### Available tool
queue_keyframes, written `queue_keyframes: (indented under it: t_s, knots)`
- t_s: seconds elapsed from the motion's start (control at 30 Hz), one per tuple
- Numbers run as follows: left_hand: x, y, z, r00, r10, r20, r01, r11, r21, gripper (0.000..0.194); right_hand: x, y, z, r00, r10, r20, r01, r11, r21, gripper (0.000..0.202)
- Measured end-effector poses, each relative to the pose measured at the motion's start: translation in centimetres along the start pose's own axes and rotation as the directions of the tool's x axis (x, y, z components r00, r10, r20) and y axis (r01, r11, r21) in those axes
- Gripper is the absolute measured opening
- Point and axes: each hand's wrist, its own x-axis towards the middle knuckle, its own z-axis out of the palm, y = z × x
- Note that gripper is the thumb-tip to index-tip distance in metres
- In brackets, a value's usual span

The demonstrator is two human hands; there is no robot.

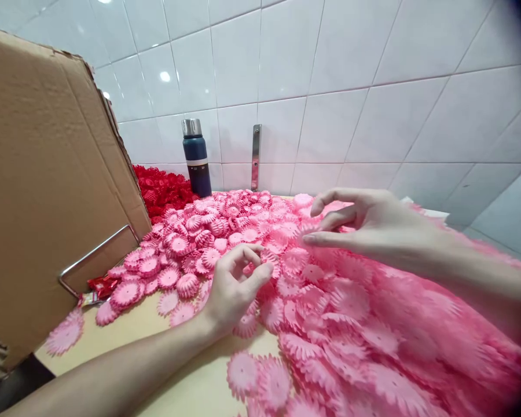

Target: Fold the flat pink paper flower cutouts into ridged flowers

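Right hand [356, 223] reaches in palm-inward, thumb below the curled fingers.

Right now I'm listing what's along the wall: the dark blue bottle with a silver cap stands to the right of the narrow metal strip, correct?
The side is wrong: the head view shows the dark blue bottle with a silver cap standing to the left of the narrow metal strip.

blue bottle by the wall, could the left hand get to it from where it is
Probably yes, with a reach forward: the pile of pink ruffled discs lies between the left hand and the blue bottle, but looks low enough to reach over. The cardboard stands off to the left, out of the way.
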Motion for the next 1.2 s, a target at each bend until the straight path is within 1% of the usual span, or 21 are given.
queue_keyframes:
  t_s: [0.07, 0.13, 0.2, 0.27, 0.33, 0.43, 0.5, 0.6, 0.63, 0.7, 0.77, 0.8, 0.87, 0.9, 0.93, 0.97, 1.03, 1.07, 1.1, 1.17, 1.2]
  knots:
    - [0.0, -0.1, 0.0, 1.0, -0.015, 0.001, 0.016, 0.998, -0.056, 0.02, 0.0, 0.0, 0.5, 0.999, -0.01, 0.03, 0.01, 1.0, 0.004, 0.033]
    - [0.1, -0.1, 0.0, 1.0, -0.024, -0.003, 0.024, 0.993, -0.112, 0.017, 0.0, 0.0, 0.8, 0.999, -0.038, 0.019, 0.038, 0.999, 0.012, 0.032]
    - [0.2, -0.1, 0.0, 1.0, -0.014, -0.013, 0.012, 0.988, -0.154, 0.015, -0.1, -0.1, 0.9, 0.998, -0.07, -0.001, 0.07, 0.997, 0.041, 0.031]
    - [0.3, 0.1, 0.0, 1.0, 0.011, -0.002, -0.012, 0.986, -0.165, 0.015, -0.1, -0.1, 1.2, 0.995, -0.101, 0.014, 0.1, 0.992, 0.075, 0.029]
    - [0.3, 0.3, 0.0, 0.998, 0.042, 0.055, -0.035, 0.991, -0.127, 0.01, -0.2, -0.2, 1.6, 0.989, -0.137, 0.064, 0.131, 0.988, 0.078, 0.027]
    - [0.3, 0.3, 0.1, 0.985, 0.099, 0.141, -0.088, 0.992, -0.087, 0.007, -0.6, -0.5, 2.6, 0.975, -0.172, 0.141, 0.169, 0.985, 0.032, 0.027]
    - [0.3, 0.0, 0.2, 0.98, 0.118, 0.162, -0.098, 0.987, -0.128, 0.007, -0.9, -0.8, 3.2, 0.962, -0.196, 0.192, 0.199, 0.98, 0.005, 0.021]
    - [0.2, -0.2, 0.4, 0.981, 0.086, 0.176, -0.056, 0.984, -0.169, 0.006, -1.3, -1.3, 3.9, 0.926, -0.253, 0.279, 0.263, 0.965, 0.004, 0.015]
    - [0.2, -0.3, 0.4, 0.98, 0.075, 0.183, -0.045, 0.986, -0.163, 0.005, -1.4, -1.4, 4.0, 0.918, -0.264, 0.296, 0.273, 0.962, 0.011, 0.015]
    - [0.1, -0.2, 0.4, 0.977, 0.081, 0.195, -0.055, 0.989, -0.135, 0.004, -1.3, -1.4, 3.9, 0.92, -0.261, 0.294, 0.262, 0.964, 0.035, 0.015]
    - [0.2, -0.1, 0.2, 0.977, 0.104, 0.186, -0.086, 0.991, -0.105, 0.005, -1.0, -1.2, 3.2, 0.939, -0.245, 0.243, 0.232, 0.969, 0.083, 0.017]
    - [0.2, -0.1, 0.1, 0.979, 0.112, 0.168, -0.097, 0.991, -0.095, 0.006, -0.8, -1.0, 2.7, 0.955, -0.231, 0.189, 0.215, 0.971, 0.1, 0.019]
    - [0.4, -0.2, 0.0, 0.985, 0.12, 0.125, -0.111, 0.991, -0.078, 0.008, -0.3, -0.5, 1.4, 0.983, -0.185, 0.02, 0.183, 0.981, 0.067, 0.024]
    - [0.4, -0.3, -0.1, 0.987, 0.121, 0.108, -0.115, 0.991, -0.066, 0.009, 0.0, -0.2, 0.6, 0.985, -0.148, -0.092, 0.148, 0.989, -0.008, 0.027]
    - [0.5, -0.4, -0.1, 0.988, 0.123, 0.094, -0.118, 0.992, -0.053, 0.009, 0.2, 0.1, 0.0, 0.974, -0.127, -0.186, 0.106, 0.987, -0.117, 0.029]
    - [0.6, -0.5, -0.1, 0.989, 0.122, 0.084, -0.119, 0.992, -0.039, 0.008, 0.5, 0.4, -0.6, 0.959, -0.141, -0.248, 0.078, 0.965, -0.249, 0.031]
    - [0.7, -0.7, -0.1, 0.99, 0.117, 0.074, -0.116, 0.993, -0.014, 0.007, 0.8, 0.8, -1.1, 0.937, -0.223, -0.268, 0.077, 0.882, -0.466, 0.033]
    - [0.7, -0.8, 0.0, 0.991, 0.112, 0.072, -0.112, 0.994, -0.001, 0.006, 0.8, 0.8, -1.1, 0.93, -0.274, -0.247, 0.108, 0.843, -0.528, 0.034]
    - [0.7, -0.8, 0.0, 0.992, 0.106, 0.074, -0.107, 0.994, 0.011, 0.006, 0.7, 0.7, -0.9, 0.93, -0.308, -0.199, 0.154, 0.822, -0.549, 0.034]
    - [0.8, -0.9, 0.1, 0.992, 0.094, 0.079, -0.097, 0.995, 0.029, 0.007, 0.3, 0.2, 0.0, 0.941, -0.333, -0.06, 0.263, 0.831, -0.49, 0.03]
    - [0.8, -0.9, 0.1, 0.993, 0.086, 0.079, -0.088, 0.995, 0.035, 0.008, 0.1, -0.1, 0.5, 0.948, -0.316, 0.044, 0.304, 0.852, -0.427, 0.027]
